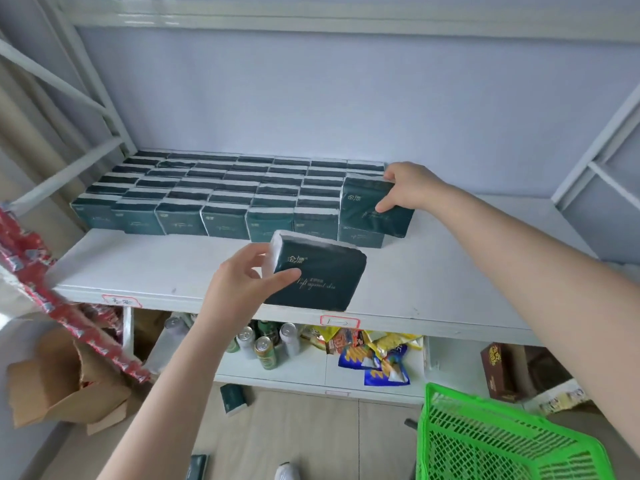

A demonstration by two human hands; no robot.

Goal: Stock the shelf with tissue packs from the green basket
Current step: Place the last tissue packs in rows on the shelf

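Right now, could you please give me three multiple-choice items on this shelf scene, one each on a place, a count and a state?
1. Where is the bright green plastic mesh basket?
A. on a cardboard box
B. low down at the person's right
C. hanging from the left frame

2. How many dark green tissue packs are being held in hands?
A. one
B. two
C. three

3. What is the left hand doing?
A. lying flat and holding nothing
B. gripping a pack
C. curled into an empty fist

Answers:
1 B: the basket sits at the lower right, below the white shelf board.
2 B: there is a left-hand pack, and the right hand holds a right-hand pack at the rows' right end.
3 B: its thumb and fingers curl round the pack above the shelf's front edge.
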